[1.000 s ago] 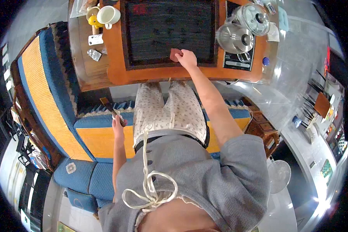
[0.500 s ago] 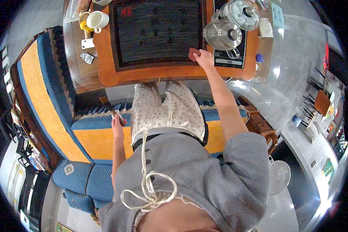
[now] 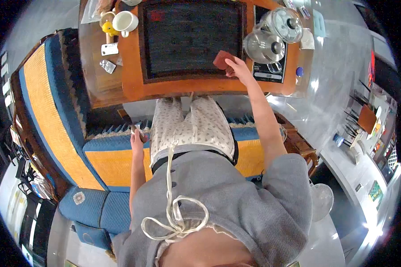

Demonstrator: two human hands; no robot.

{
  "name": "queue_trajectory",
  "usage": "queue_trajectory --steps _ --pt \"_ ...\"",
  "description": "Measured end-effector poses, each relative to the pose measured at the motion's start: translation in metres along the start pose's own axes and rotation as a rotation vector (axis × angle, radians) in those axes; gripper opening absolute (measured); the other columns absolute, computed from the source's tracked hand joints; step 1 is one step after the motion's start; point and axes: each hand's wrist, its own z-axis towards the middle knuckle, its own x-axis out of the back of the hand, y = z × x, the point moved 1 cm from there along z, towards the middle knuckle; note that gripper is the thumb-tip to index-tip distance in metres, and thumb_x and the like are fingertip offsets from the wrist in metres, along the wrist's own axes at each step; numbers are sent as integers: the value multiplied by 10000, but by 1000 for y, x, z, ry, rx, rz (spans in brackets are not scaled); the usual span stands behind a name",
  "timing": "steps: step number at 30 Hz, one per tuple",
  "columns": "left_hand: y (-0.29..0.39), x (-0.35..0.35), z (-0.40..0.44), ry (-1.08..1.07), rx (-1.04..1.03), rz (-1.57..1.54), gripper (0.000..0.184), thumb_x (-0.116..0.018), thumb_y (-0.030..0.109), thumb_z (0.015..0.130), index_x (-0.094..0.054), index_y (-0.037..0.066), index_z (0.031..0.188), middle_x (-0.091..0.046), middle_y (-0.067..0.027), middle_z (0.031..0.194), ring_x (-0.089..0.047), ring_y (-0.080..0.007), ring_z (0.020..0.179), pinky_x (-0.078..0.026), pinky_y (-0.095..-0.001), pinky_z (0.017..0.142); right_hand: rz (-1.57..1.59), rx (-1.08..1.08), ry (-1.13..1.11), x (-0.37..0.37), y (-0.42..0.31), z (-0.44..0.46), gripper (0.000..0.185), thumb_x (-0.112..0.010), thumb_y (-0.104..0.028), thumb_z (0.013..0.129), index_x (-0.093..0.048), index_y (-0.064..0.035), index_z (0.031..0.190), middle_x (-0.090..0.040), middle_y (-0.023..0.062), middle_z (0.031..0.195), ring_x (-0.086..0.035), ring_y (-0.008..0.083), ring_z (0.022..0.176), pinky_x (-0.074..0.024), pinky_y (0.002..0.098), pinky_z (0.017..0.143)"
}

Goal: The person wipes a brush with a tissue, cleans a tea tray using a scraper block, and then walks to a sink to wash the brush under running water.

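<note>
My right hand (image 3: 239,70) pinches a small reddish-brown square pad (image 3: 221,59) over the near right part of a black tea tray (image 3: 191,40). Whether the pad touches the tray I cannot tell. Low on the left, beside my thigh, my left hand (image 3: 138,136) is closed round a dark, narrow tool with a flat brown end (image 3: 123,115). Something white shows between those fingers. To the right of the tray, a clear glass kettle (image 3: 263,48) stands near my right hand, with a second glass pot (image 3: 281,24) behind it.
A white mug (image 3: 125,22), a yellow duck figure (image 3: 109,28), a white card (image 3: 109,49) and a crumpled silver packet (image 3: 107,66) lie on the table's left. A blue cap (image 3: 299,71) lies at the right. Behind me is a blue and yellow sofa (image 3: 107,167).
My right hand has shifted left relative to the tray, and more of the reddish-brown pad shows. My left hand stays beside my thigh with the tool. The view has shifted slightly.
</note>
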Motion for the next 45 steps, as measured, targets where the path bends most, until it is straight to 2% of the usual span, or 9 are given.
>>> queue_trajectory --steps 2,11,16,18,21,24,30,41,45 --pt "10 6 0 16 -1 -4 275 -458 335 837 -447 60 852 -458 -8 691 -502 -117 608 -416 -273 554 106 -20 -93 -30 -13 4 294 -545 -310 790 -499 -69 952 -542 24 662 -558 118 546 -456 226 472" --pt "1 76 21 97 3 -98 272 -453 337 837 -445 66 854 -460 -10 680 -506 -124 601 -440 -259 540 -439 66 -212 -177 -31 76 289 -552 -270 773 -509 -13 897 -561 77 654 -539 118 450 -440 234 404" --pt "0 99 18 206 37 -134 263 -440 332 844 -447 70 854 -477 -21 677 -507 -123 588 -444 -256 537 -597 156 -119 -237 -26 88 272 -549 -254 761 -528 -12 882 -587 90 675 -553 148 436 -448 261 452" --pt "3 103 16 172 34 -110 257 -432 330 848 -449 73 855 -482 -24 676 -506 -121 587 -446 -256 536 -594 146 -52 -250 -20 85 290 -563 -278 734 -536 -29 881 -595 104 689 -579 208 508 -464 307 497" --pt "4 106 18 135 19 -99 253 -426 327 851 -449 75 854 -484 -25 676 -501 -120 584 -444 -258 538 -864 223 102 -258 -1 95 321 -575 -316 702 -543 -52 881 -600 127 740 -589 276 644 -468 368 568" --pt "7 103 20 106 0 -87 250 -425 323 853 -446 73 855 -478 -23 673 -496 -119 580 -437 -262 542 -930 339 239 -249 12 94 334 -584 -346 678 -547 -68 858 -596 144 783 -569 311 754 -462 400 627" --pt "22 85 13 114 -20 -57 239 -429 311 852 -436 73 862 -455 -16 681 -487 -117 570 -423 -262 549 -916 333 296 -222 14 86 312 -579 -344 691 -532 -71 834 -592 145 766 -573 301 740 -465 397 636" --pt "11 52 -1 71 -59 14 243 -440 310 849 -426 89 751 -417 -4 633 -492 -111 573 -422 -253 525 -1017 218 398 -116 27 70 397 -575 -351 698 -542 -48 952 -600 143 806 -576 297 749 -471 382 634" --pt "8 36 -12 86 -58 24 253 -440 312 848 -421 86 736 -416 0 631 -495 -113 570 -423 -248 527 -1044 112 332 -73 34 68 417 -537 -386 728 -514 -60 987 -593 146 835 -576 290 779 -477 384 658"
